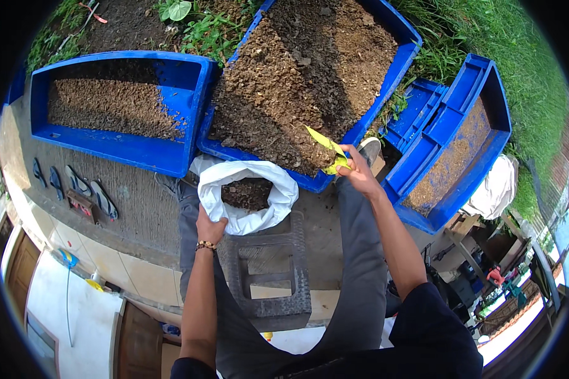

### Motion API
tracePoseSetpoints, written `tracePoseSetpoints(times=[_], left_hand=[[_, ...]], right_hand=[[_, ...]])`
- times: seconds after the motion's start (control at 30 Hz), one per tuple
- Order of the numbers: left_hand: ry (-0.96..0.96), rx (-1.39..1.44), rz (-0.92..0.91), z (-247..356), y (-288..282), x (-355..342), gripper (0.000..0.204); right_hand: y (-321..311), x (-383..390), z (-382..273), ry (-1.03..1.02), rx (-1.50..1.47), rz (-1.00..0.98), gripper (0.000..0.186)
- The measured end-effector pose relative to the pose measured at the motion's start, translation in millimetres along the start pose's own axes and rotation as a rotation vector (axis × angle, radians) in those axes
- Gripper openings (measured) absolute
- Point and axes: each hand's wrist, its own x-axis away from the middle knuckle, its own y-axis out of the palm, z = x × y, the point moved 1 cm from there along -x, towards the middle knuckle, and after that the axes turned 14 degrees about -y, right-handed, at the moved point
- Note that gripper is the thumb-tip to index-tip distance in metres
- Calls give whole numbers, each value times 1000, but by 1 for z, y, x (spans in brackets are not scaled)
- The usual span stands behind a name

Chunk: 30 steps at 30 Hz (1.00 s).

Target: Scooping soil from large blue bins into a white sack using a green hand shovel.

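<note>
My left hand (210, 224) is closed on the rim of an open white sack (273, 215), which holds dark soil (246, 192). My right hand (359, 169) grips a yellow scoop (327, 142), which is at the front right of the soil heap (297, 76) in the large middle blue tray (385, 95). The scoop's tip is against the soil, and its grip is partly covered by my fingers. The sack's rim stands just in front of the tray.
Blue trays with granular material flank me at left (120, 158) and right (496, 114). A dark woven stool (269, 309) is between my legs. Sandals (104, 199) lie on concrete at left; a white bundle (490, 186) and clutter are at right. Grass borders the trays.
</note>
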Motion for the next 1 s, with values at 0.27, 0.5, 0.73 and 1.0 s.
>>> tracePoseSetpoints(times=[0.27, 0.5, 0.73, 1.0], left_hand=[[-19, -13, -26, 1, -4, -1, 67], [-37, 11, -26, 3, -1, 3, 64], [-39, 130, -7, -10, 0, 6, 81], [69, -500, -4, -6, -77, 73, 81]], right_hand=[[133, 53, -51, 260, 754, -314, 50], [204, 47, -53, 506, 861, -324, 40], [152, 100, -77, 475, 747, -127, 32], [101, 83, -2, 343, -113, 589, 15]])
